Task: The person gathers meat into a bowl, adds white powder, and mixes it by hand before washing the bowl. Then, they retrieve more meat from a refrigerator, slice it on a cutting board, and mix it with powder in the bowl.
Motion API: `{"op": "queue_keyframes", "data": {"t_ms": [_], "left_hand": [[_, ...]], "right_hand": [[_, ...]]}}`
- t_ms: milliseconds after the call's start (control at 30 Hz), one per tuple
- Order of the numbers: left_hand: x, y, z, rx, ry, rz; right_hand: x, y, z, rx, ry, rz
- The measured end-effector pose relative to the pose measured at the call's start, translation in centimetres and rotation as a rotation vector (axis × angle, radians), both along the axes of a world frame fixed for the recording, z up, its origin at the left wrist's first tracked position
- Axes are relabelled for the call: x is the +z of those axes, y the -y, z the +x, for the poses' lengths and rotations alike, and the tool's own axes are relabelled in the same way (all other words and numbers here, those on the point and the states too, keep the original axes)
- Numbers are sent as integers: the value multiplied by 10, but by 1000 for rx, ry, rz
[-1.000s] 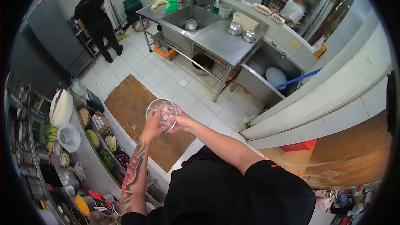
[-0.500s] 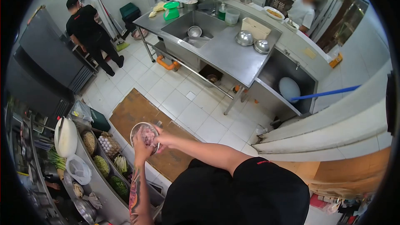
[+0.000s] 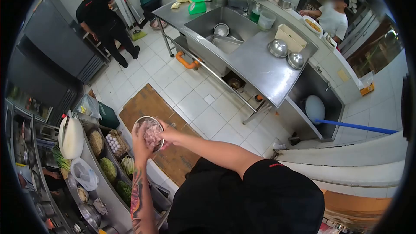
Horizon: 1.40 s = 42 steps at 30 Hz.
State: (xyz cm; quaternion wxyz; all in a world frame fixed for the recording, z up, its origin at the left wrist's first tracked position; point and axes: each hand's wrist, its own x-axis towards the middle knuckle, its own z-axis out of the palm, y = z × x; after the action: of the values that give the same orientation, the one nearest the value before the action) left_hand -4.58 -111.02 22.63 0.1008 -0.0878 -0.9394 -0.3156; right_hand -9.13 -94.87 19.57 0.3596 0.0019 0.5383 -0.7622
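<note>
- The left hand [image 3: 139,142] and right hand [image 3: 171,135] clasp a bowl [image 3: 145,118] between them, pink meat [image 3: 152,135] inside.
- Compared with a second ago, the bowl sits nearer the counter [image 3: 108,195] beyond the left hand — still carried, not set down.

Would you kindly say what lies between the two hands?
The head view shows a bowl of pink meat-like pieces between the left hand and right hand.

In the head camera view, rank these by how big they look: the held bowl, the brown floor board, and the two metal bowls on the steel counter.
1. Brown floor board
2. Held bowl, though nearness to the camera may enlarge it
3. Left metal bowl and right metal bowl, too alike to rank
</note>
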Motion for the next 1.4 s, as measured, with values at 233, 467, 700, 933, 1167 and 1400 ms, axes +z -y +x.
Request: {"op": "queue_keyframes", "data": {"t_ms": [233,467,700,933,1167,1400], "left_hand": [[-54,44,-13,-77,68,26],[-33,38,-29,-132,-115,-15],[-82,33,-19,130,101,198],[-51,43,-18,176,51,-107],[-66,68,0,119,52,192],[-52,88,48,421,195,-359]], "right_hand": [[0,20,7,71,33,-23],[-7,22,-7,-40,37,58],[4,28,-1,80,83,-17],[0,31,-7,102,102,-18],[16,48,-5,269,114,-27],[-13,98,20,391,50,68]]}}
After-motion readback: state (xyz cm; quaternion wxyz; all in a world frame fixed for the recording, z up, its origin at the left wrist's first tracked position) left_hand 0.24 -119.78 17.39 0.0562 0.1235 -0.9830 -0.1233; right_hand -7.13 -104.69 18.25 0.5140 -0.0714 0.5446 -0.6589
